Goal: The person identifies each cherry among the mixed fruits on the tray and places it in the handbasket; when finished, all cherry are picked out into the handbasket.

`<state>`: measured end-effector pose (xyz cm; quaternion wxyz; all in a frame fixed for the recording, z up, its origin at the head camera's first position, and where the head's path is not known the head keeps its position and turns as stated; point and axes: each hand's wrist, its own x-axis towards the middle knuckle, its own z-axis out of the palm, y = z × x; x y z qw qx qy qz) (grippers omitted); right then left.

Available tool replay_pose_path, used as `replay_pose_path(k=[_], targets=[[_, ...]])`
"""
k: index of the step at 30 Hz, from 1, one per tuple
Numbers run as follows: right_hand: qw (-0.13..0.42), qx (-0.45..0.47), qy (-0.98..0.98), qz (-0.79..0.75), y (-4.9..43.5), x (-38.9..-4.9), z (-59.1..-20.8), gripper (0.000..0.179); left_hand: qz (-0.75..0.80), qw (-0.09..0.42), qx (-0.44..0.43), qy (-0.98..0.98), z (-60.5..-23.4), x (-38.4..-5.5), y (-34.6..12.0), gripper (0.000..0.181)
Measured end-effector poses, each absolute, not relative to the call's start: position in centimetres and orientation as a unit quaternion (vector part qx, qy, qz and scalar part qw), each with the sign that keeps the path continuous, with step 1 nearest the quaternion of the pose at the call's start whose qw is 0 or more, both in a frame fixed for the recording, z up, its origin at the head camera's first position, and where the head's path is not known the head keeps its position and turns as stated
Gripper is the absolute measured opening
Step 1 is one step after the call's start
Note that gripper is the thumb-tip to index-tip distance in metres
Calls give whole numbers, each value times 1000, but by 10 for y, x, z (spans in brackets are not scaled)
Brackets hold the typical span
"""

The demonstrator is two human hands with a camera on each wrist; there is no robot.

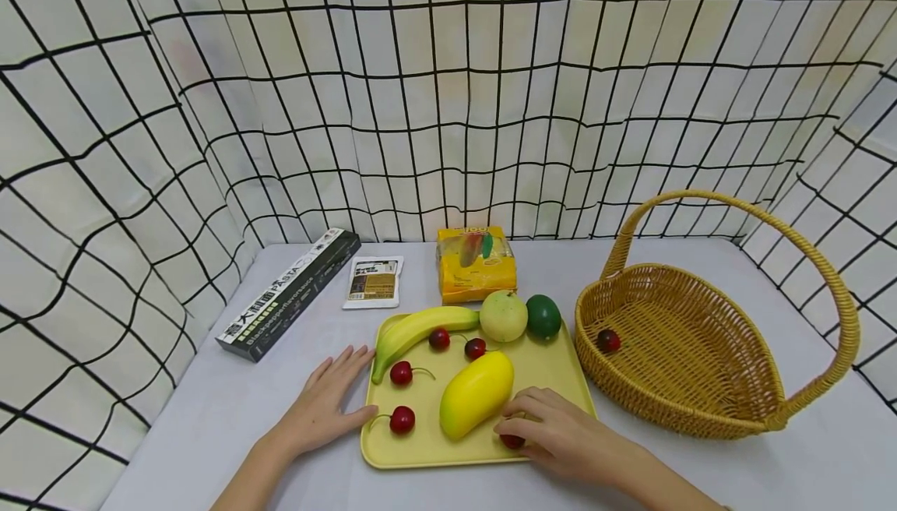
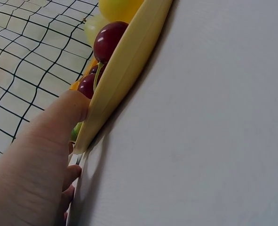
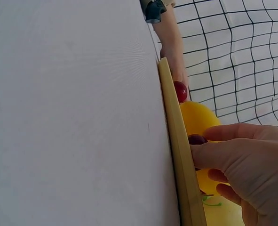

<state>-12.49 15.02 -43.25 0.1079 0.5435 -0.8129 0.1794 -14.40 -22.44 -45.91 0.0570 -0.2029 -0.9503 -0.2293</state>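
Observation:
My right hand (image 1: 557, 433) pinches a dark red cherry (image 1: 512, 442) near the front edge of the yellow tray (image 1: 554, 367). In the right wrist view that cherry (image 3: 197, 139) sits between thumb and fingers, just inside the rim. Flat beside the tray's left edge lies my left hand (image 1: 318, 406), its fingers spread; in the left wrist view the thumb (image 2: 73, 106) touches the rim. A yellow mango (image 1: 478, 396) lies mid-tray, with several more cherries (image 1: 402, 420) around it. Along the back are a banana (image 1: 423, 330), a pale green round fruit (image 1: 503, 316) and a dark green fruit (image 1: 543, 317).
A handled wicker basket (image 1: 687, 414) stands right of the tray, with one cherry (image 1: 608, 340) inside. Behind the tray are a yellow package (image 1: 478, 269), a small sachet (image 1: 374, 283) and a long black pasta box (image 1: 290, 297). Black-gridded white cloth (image 1: 483, 98) encloses the table.

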Motion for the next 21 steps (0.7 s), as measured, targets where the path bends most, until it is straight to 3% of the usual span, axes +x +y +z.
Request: replay_pose_path(k=[21], targets=[[138,554,-800,183,150,-131,-438,39,-212,61,-208,-953,-460,-142,-225,83]])
